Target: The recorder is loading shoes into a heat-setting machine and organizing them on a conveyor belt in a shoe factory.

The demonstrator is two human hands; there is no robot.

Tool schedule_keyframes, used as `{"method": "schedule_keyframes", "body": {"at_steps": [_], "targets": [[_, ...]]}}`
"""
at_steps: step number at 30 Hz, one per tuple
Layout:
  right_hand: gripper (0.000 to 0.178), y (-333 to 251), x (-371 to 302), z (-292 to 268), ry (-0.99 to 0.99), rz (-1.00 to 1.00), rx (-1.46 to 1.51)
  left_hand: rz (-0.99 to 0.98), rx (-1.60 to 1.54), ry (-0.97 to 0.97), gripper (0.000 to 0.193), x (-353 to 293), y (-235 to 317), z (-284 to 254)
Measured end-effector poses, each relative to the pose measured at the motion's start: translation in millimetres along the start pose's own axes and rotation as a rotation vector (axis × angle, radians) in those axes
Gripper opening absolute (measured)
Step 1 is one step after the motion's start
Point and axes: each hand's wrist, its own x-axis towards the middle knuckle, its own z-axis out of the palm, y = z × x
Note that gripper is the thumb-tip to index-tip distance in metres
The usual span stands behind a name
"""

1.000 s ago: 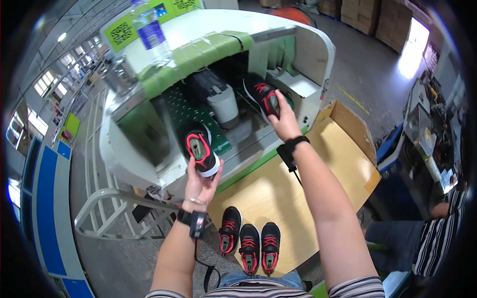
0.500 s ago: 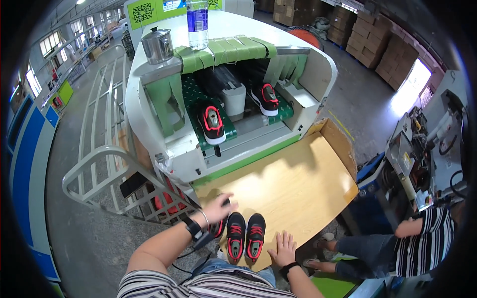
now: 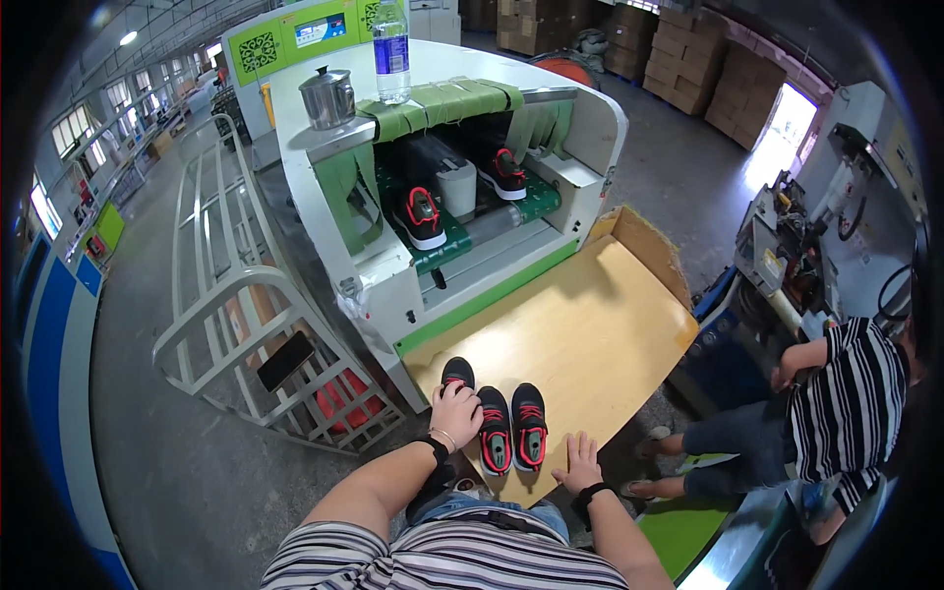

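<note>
My left hand is closed around the rear part of a black sneaker with red trim, at the near left corner of the wooden board. Just right of it, a pair of matching sneakers stands side by side, toes pointing away: one sneaker and its mate. My right hand lies open, fingers spread, on the board's near edge, right of the pair. Two more such sneakers, a left one and a right one, sit on the machine's green belt.
A white machine rises beyond the board, with a metal pot and a bottle on top. A metal rack carrying a dark phone-like slab stands left. A co-worker in a striped shirt sits at right.
My left hand, blurred earlier, has settled with the third sneaker beside the pair, its toe now pointing away. My right hand stays on the board. The whole view has shifted.
</note>
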Motion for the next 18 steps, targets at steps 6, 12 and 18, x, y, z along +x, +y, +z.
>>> {"method": "schedule_keyframes", "body": {"at_steps": [6,12,18], "targets": [[0.096,-2,-1,9,0.014,0.020,0.022,0.006,0.003,0.009,0.011,-7,-6,4],[0.094,-4,-1,9,0.041,0.029,0.006,0.010,-0.002,0.030,0.010,1,-3,3],[0.101,-39,13,-11,-0.074,-0.116,0.980,0.004,0.007,0.009,0.011,2,-3,5]]}}
